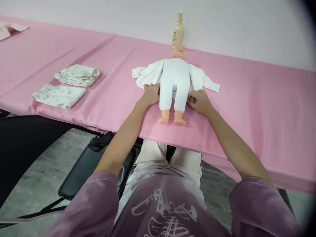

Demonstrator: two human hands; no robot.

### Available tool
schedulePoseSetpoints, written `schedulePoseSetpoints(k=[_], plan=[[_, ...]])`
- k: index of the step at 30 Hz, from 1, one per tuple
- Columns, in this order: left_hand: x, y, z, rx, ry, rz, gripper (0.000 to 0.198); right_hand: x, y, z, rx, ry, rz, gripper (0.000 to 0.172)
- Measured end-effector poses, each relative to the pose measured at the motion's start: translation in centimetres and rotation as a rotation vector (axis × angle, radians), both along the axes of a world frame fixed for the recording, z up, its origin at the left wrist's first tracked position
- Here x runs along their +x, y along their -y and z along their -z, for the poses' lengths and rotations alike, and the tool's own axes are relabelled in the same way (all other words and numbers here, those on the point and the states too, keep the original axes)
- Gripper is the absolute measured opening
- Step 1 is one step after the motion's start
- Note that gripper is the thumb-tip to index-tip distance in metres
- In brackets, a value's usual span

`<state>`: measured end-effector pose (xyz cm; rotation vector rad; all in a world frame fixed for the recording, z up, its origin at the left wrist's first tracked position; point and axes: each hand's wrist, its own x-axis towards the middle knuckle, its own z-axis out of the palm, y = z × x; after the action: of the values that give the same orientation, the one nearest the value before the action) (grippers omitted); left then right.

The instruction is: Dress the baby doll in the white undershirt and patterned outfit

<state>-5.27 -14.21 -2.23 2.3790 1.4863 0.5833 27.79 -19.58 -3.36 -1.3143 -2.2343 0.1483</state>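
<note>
A baby doll (pixel 175 82) in a white bodysuit lies on its back on the pink table (pixel 247 108), head away from me, bare feet toward me. An open white jacket (pixel 150 74) is spread under it, sleeves out to both sides. My left hand (pixel 151 94) rests at the doll's left hip with fingers curled on the jacket's lower edge. My right hand (pixel 198 100) is closed on the jacket's hem at the doll's other leg.
A pump bottle of lotion (pixel 178 32) stands behind the doll's head by the wall. Two folded printed baby garments (pixel 77 75) (pixel 59 95) lie at the left. Another cloth (pixel 10 29) lies at the far left. A black chair (pixel 81 171) stands beside my left leg.
</note>
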Motion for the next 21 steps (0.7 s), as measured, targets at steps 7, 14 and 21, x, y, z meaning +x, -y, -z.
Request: schedulePoseSetpoints(k=[7, 14, 21], plan=[[0.0, 0.2, -0.4, -0.006, -0.021, 0.011, 0.040, 0.6, 0.4, -0.3, 0.021, -0.037, 0.053, 0.009], [-0.3, -0.1, 0.1, -0.031, 0.021, -0.009, 0.037, 3.2, -0.6, 0.9, 0.187, -0.268, 0.316, 0.031], [-4.2, -9.0, 0.1, 0.136, 0.106, -0.196, 0.045, 8.9, -5.1, 1.2, 0.073, -0.118, 0.585, 0.054]])
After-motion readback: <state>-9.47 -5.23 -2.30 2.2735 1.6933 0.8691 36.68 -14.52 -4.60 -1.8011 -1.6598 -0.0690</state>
